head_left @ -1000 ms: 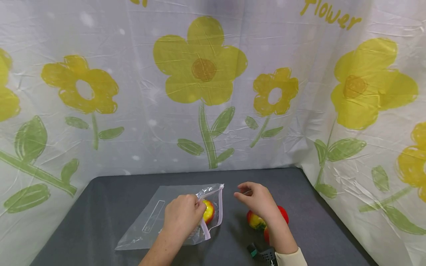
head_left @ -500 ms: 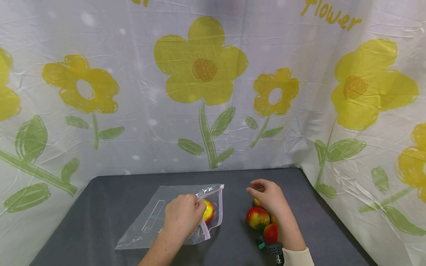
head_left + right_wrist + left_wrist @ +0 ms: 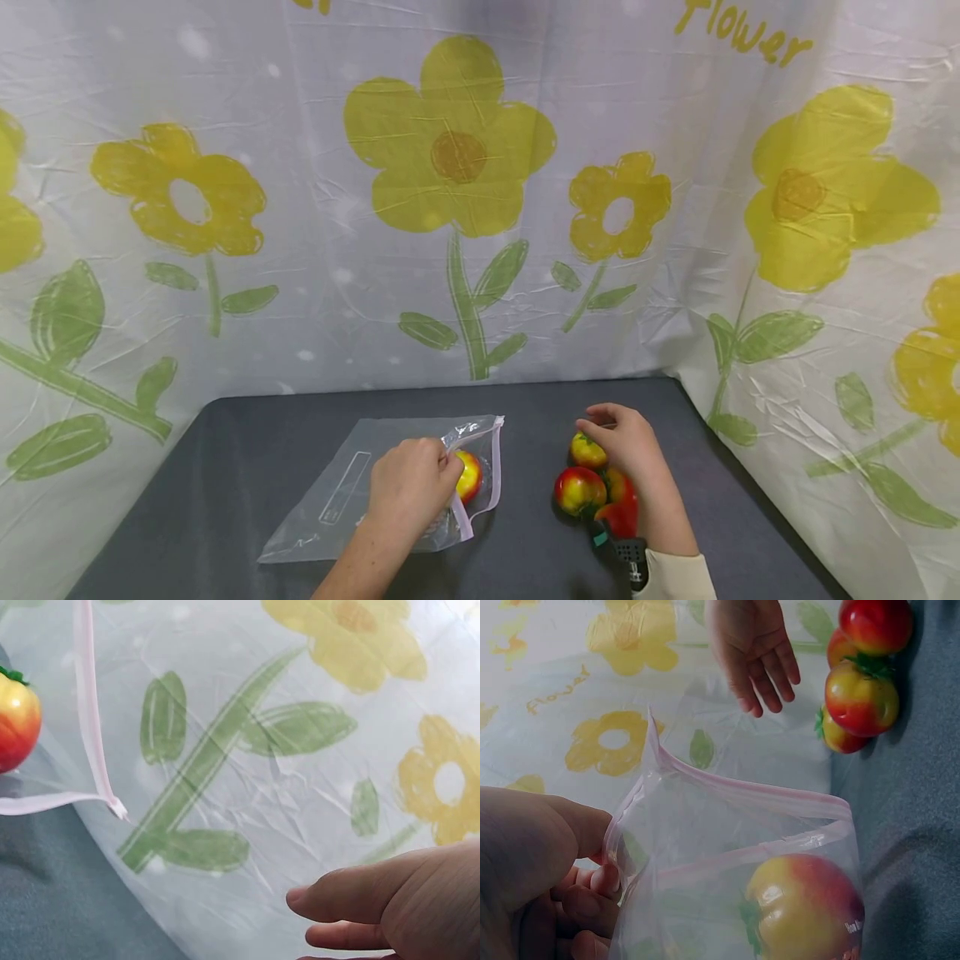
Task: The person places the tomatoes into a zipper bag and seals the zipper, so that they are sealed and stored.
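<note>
One dark grey table (image 3: 225, 475) with rounded far corners, and whitish sheeting (image 3: 322, 333) round its left, far and right sides, all yellow flowers and green leaves, "flower" scrawled up top right.

Left of centre, well in from the left edge, lies a see-through zip bag (image 3: 341, 504), mouth toward the right edge and gaping, pinkish zip strip (image 3: 498, 467) and all. One red-and-yellow fruit (image 3: 470, 477) sits inside, just behind that mouth. Can't tell what's under the hand there. Over nearer the right edge, four loose fruits are bunched together: yellowish one (image 3: 585, 452) farthest back, red-yellow one (image 3: 579, 492) on the left, the others partly blocked by a wrist and a black gadget (image 3: 632, 552).

Left hand (image 3: 412, 483) pinches the bag's mouth, thumb and curled fingers on the plastic. Right hand (image 3: 628, 433) hangs beside the back of the bunch, thumb and loosely bent fingers apart, holding nothing, cream sleeve (image 3: 678, 577) behind.
</note>
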`<action>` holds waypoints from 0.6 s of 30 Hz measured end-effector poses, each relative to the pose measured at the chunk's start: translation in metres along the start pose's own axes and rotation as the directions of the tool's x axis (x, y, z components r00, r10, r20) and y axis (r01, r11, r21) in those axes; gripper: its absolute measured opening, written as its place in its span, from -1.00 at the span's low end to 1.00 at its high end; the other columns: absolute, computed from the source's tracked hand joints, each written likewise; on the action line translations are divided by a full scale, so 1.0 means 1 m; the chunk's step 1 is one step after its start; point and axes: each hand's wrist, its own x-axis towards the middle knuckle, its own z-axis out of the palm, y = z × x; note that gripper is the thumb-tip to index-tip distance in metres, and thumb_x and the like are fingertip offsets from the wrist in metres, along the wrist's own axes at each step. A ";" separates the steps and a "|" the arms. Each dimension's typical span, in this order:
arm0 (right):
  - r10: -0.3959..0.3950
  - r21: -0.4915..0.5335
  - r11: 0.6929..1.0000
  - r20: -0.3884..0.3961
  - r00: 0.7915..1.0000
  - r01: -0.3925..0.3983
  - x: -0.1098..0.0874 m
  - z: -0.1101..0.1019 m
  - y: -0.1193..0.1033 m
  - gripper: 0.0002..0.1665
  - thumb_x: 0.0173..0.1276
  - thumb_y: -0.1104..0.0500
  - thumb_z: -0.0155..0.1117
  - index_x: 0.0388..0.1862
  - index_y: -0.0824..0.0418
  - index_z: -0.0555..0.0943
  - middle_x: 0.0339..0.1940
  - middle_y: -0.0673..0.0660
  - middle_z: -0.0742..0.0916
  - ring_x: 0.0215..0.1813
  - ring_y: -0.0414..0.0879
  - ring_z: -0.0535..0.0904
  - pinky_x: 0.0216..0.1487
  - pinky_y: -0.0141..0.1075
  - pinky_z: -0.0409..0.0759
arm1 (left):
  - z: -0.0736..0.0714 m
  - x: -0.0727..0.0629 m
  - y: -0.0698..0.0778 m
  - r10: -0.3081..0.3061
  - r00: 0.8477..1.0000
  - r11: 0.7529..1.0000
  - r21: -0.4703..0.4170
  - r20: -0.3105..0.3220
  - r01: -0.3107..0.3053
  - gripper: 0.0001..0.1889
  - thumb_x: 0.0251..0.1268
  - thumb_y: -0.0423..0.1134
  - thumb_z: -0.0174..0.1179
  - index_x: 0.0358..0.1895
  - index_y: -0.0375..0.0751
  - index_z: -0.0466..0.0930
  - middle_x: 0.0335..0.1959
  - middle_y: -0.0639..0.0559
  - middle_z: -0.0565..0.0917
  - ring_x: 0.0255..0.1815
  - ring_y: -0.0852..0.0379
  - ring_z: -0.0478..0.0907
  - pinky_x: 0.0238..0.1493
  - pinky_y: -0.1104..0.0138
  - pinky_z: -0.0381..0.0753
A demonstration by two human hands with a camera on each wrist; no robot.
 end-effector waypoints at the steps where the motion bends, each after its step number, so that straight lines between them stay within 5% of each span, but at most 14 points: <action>1: 0.000 0.003 1.000 -0.002 1.000 0.001 0.001 -0.001 0.002 -0.42 0.42 -0.07 0.36 0.23 0.30 0.62 0.13 0.26 0.70 0.04 0.12 0.63 -0.24 -0.13 0.65 | 0.000 0.000 0.000 -0.001 1.000 1.000 0.000 0.001 0.001 -0.57 0.20 -0.20 0.15 -0.80 -0.06 0.24 -0.79 0.16 0.14 -0.76 0.13 0.17 -0.66 0.28 0.07; 10: 0.025 0.039 0.999 -0.025 0.999 -0.024 0.006 -0.003 0.014 -0.45 0.41 0.02 0.37 0.21 0.37 0.60 0.10 0.35 0.69 -0.10 0.10 0.65 -0.32 -0.11 0.69 | 0.000 0.000 0.001 -0.009 1.000 1.000 0.007 0.018 0.009 -0.56 0.22 -0.18 0.16 -0.80 -0.07 0.26 -0.81 0.14 0.17 -0.76 0.13 0.18 -0.66 0.30 0.08; 18: 0.055 -0.017 0.998 -0.040 0.998 -0.055 0.009 -0.003 0.020 -0.42 0.44 0.00 0.32 0.24 0.39 0.58 0.16 0.37 0.67 0.11 0.23 0.59 0.08 0.05 0.58 | 0.000 0.000 0.001 -0.004 1.000 1.000 0.009 0.012 0.004 -0.56 0.22 -0.18 0.15 -0.80 -0.07 0.25 -0.80 0.15 0.16 -0.76 0.14 0.16 -0.66 0.29 0.07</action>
